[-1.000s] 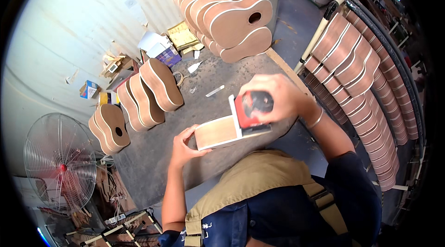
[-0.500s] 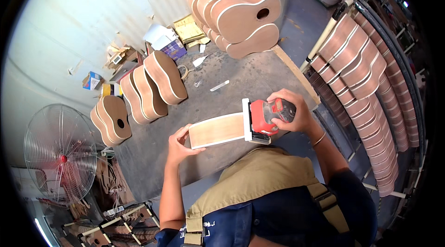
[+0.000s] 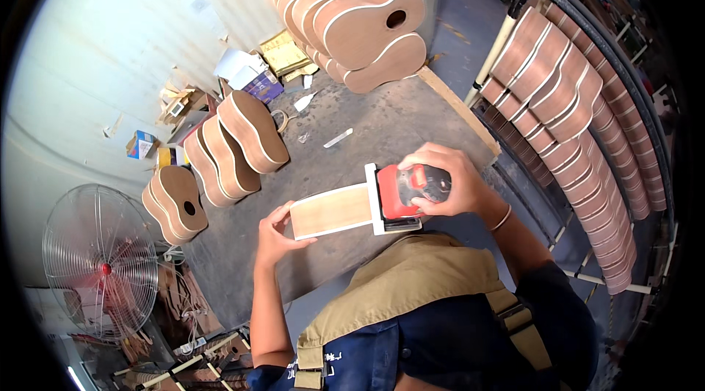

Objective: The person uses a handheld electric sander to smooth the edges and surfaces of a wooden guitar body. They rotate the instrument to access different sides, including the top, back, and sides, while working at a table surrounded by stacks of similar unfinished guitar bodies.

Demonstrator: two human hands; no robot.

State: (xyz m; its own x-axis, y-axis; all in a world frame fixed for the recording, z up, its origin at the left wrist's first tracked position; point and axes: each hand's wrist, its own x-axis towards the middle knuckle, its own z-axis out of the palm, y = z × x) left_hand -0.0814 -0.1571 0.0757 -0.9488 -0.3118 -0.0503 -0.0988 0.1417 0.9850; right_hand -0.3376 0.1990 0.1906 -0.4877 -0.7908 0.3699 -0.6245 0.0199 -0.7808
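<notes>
A small wooden guitar body stands on edge over the near side of the dark workbench, its pale side facing up between white-edged borders. My left hand grips its left end, fingers at the far edge and thumb at the near one. In my right hand is a red and black power sander, its flat pad with a white edge pressed on the right part of that side. The sander hides the body's right end.
Several guitar bodies stand at the left of the workbench, with a taller stack at the back. A white strip and a purple box lie beyond my hands. A fan is at left, a loaded rack at right.
The view has shifted slightly, so the bench and stacks sit a little differently. The sander has stayed at the right end of the guitar body, with both hands keeping their hold.
</notes>
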